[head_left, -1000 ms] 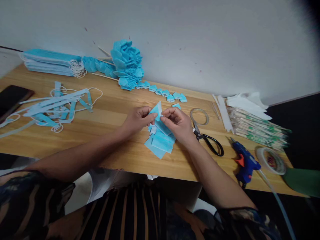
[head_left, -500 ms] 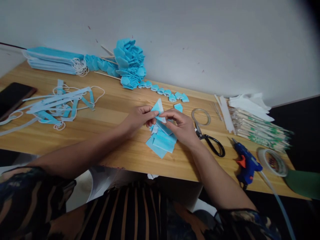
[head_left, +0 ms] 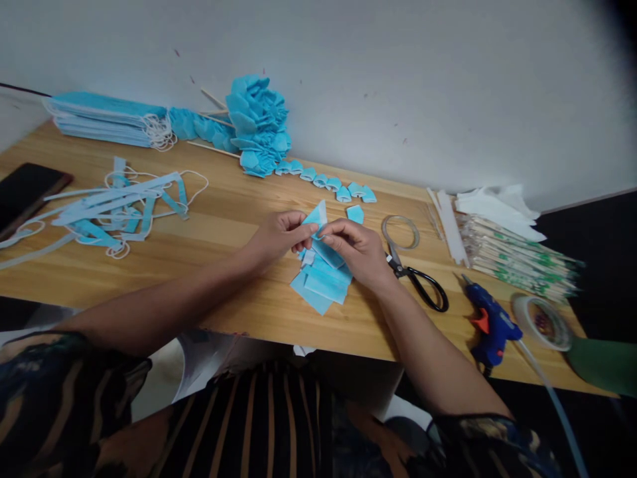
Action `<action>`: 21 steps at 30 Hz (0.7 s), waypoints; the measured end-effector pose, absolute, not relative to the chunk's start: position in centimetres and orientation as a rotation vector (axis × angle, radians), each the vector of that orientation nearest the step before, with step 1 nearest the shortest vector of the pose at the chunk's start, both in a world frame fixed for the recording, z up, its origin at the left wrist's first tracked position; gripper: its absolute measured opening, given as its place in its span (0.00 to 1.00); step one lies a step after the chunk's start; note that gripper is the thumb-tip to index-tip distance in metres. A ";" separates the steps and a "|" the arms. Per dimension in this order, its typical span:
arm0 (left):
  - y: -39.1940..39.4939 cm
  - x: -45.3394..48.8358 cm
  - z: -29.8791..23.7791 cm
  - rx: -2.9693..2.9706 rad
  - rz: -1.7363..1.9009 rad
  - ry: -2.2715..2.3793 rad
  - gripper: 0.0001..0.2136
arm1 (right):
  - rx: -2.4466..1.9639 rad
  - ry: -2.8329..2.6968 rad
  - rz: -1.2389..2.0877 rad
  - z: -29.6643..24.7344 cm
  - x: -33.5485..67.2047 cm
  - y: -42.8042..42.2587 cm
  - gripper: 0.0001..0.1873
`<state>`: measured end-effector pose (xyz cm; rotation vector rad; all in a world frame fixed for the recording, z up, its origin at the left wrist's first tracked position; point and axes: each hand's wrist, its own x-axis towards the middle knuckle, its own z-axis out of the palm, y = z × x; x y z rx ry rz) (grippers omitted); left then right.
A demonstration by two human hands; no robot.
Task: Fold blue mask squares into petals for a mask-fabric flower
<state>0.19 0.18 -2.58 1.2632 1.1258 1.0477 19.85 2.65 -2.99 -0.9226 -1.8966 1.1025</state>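
Between my two hands is a small blue piece of mask fabric (head_left: 316,214), folded to a point with a white edge on its right side. My left hand (head_left: 286,232) is closed, pinching it from the left between thumb and fingers. My right hand (head_left: 355,249) is closed too, its thumb and forefinger pinching the lower right corner. Below them on the table lie several cut blue fabric pieces (head_left: 326,282), partly covered by my right hand. One folded blue petal (head_left: 355,213) rests just beyond my right hand, apart from a row of folded petals (head_left: 320,180).
Scissors (head_left: 423,285), a wire coil (head_left: 401,232), a blue glue gun (head_left: 490,325), tape (head_left: 542,323) and packaged sticks (head_left: 517,255) lie right. Blue fabric flowers (head_left: 256,119) and stacked masks (head_left: 107,119) stand at the back. Mask strips (head_left: 124,206) and a phone (head_left: 32,192) lie left.
The folded fabric piece has shifted slightly down and right. My right fingers have drawn in on its lower corner, and the white flap there no longer shows.
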 end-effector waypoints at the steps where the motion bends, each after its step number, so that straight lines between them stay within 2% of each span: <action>1: 0.2 0.2 -2.6 1.279 1.046 1.130 0.14 | -0.933 -1.881 1.114 -3.0 19.8 2.6 0.11; 9: 0.0 0.2 -2.7 1.403 1.074 1.101 0.13 | -1.017 -1.737 1.207 -2.8 19.2 2.4 0.22; 21: -0.1 0.3 -2.5 1.435 1.051 1.124 0.14 | -1.046 -1.702 1.215 -2.9 19.0 2.5 0.21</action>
